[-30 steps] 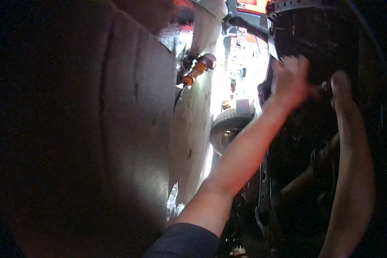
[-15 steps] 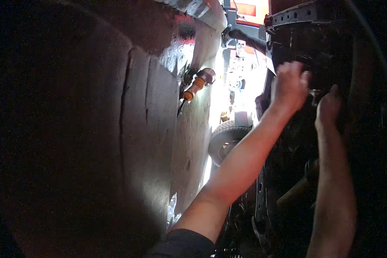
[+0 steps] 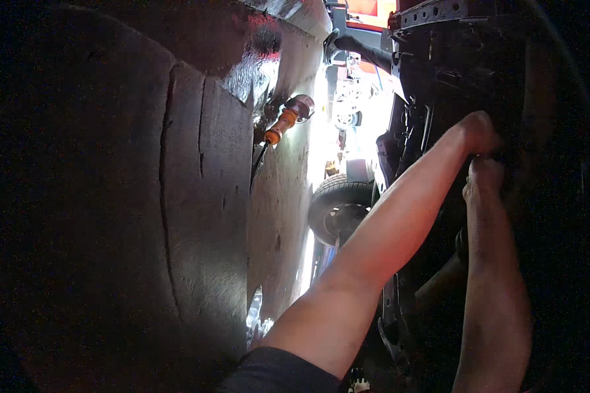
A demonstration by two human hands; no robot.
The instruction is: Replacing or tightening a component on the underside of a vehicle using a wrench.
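Note:
My left hand (image 3: 482,133) reaches up into the dark underside of a vehicle (image 3: 432,62), wrist bent, its fingers turned away and lost in shadow. Just below it, almost touching, my right hand (image 3: 486,175) looks closed, with its fingers curled. Whatever lies between the two hands is too dark to make out. Both bare forearms come up from the lower edge, and a black sleeve (image 3: 282,372) covers my left upper arm.
A work lamp with an orange handle and dark cable (image 3: 283,127) lies on the worn grey floor (image 3: 210,170) to the left. Past my left forearm stands a tyre (image 3: 337,206). A perforated metal frame rail (image 3: 432,14) runs at the upper right. Strong light shines from beyond.
My left hand has moved right and down, my right hand slightly left and down, bringing them together. The small metal piece seen between them is now hidden. The whole view has shifted slightly.

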